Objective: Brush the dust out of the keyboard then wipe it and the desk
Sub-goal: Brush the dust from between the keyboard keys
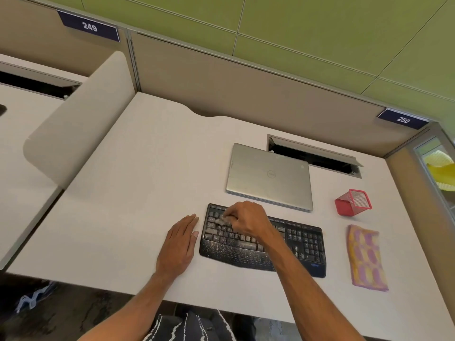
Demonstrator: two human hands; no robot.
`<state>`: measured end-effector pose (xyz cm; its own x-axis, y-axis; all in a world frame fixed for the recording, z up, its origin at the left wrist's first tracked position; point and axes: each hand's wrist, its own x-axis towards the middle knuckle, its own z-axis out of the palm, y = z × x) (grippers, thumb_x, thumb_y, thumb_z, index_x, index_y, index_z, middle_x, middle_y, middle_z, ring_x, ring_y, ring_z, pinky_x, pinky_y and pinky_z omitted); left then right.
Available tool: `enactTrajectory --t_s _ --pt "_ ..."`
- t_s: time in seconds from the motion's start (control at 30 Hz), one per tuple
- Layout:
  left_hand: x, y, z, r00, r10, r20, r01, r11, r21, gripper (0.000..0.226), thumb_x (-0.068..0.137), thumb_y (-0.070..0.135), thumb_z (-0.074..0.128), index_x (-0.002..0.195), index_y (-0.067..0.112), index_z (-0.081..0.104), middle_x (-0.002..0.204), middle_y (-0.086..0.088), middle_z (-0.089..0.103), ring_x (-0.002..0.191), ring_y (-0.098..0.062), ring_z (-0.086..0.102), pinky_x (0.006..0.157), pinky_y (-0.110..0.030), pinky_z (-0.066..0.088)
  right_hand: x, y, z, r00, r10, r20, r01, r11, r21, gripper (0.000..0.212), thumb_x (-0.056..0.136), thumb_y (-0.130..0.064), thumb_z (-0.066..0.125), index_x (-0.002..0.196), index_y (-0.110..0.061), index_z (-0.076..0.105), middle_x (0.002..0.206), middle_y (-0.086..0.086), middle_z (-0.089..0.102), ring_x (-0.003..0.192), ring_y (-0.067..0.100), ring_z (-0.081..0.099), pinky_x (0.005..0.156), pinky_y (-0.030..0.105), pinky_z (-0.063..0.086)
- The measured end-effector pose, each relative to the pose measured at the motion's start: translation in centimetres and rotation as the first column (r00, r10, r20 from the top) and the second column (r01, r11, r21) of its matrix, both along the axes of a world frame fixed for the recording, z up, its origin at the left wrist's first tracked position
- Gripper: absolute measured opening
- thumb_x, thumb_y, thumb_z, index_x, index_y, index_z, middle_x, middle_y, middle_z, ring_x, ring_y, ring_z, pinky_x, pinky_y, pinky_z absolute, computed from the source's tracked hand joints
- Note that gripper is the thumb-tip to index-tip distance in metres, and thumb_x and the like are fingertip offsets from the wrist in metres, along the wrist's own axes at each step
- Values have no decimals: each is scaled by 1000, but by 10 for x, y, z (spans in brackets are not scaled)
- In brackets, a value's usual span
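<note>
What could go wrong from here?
Dust flicked off the keyboard by the brush in the right hand could land on the closed laptop just behind it. The left hand rests flat on the desk beside the keyboard, not on it, so the keyboard might slide under the strokes.

black keyboard (266, 244), pale dust speckles; silver laptop (269, 177); red mesh pen holder (353, 202); cloth (366, 258), pink, yellow and purple checks; white desk (138, 183); green wall panels (320, 28).
</note>
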<state>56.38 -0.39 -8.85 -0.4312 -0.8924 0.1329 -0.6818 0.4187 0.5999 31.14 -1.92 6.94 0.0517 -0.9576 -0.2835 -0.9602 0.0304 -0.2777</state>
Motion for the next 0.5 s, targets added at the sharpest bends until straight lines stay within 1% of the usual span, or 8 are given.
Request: enactTrajectory --t_s 0.07,0.13,0.2,0.27,0.3,0.37,0.43,0.5 --pt "0 0 0 1000 1 2 -1 1000 2 52 119 41 31 167 25 44 172 10 41 161 -7 32 132 -38 30 8 1 -1 999 44 5 -44 999 -30 23 102 -43 64 120 -35 76 105 -19 77 68 -5 55 61 15 39" --pt "0 0 1 1000 3 1 -3 1000 7 52 120 41 31 167 25 44 172 10 41 161 -7 32 132 -37 29 11 3 -5 997 70 -29 -72 997 -39 24 102 -45 62 119 -35 75 101 -19 77 64 -4 54 58 15 34" --pt "0 0 1 1000 5 0 -5 1000 6 52 119 41 31 167 25 44 171 10 42 160 -7 32 132 -36 29 9 4 -7 996 44 -76 -46 998 -30 20 102 -39 63 115 -33 77 92 -18 77 61 -3 52 64 19 43" --pt "0 1 0 1000 3 3 -3 1000 4 52 120 41 30 167 25 44 171 10 42 160 -7 32 132 -37 30 5 3 -5 993 24 -119 -26 1000 -13 18 99 -33 64 112 -31 77 90 -17 76 66 1 56 83 28 55" --pt "0 1 -1 1000 1 4 -1 1000 4 51 120 41 30 167 25 43 172 10 41 161 -7 32 132 -37 30 4 1 -4 991 25 -134 -27 1000 -14 19 98 -33 64 112 -30 77 91 -16 76 70 2 59 89 32 56" --pt "0 0 -1 1000 -1 4 1 1000 0 51 120 40 31 167 25 43 172 10 41 161 -7 31 132 -38 30 6 -1 -1 994 41 -103 -46 998 -49 19 100 -35 63 113 -31 77 97 -17 77 77 3 64 90 33 57" --pt "1 0 -1 1000 -1 1 1 1000 -3 51 120 40 31 167 25 44 171 11 41 161 -7 32 132 -38 30 13 -1 -1 995 74 -65 -80 993 -90 21 103 -40 62 117 -34 76 103 -19 78 85 2 68 85 28 55" --pt "0 0 0 1000 3 0 -3 1000 -6 51 120 39 32 166 25 45 171 11 42 160 -7 32 132 -38 31 18 1 -4 992 99 -84 -107 990 -91 22 104 -38 60 119 -34 76 103 -18 78 86 3 70 85 28 55"
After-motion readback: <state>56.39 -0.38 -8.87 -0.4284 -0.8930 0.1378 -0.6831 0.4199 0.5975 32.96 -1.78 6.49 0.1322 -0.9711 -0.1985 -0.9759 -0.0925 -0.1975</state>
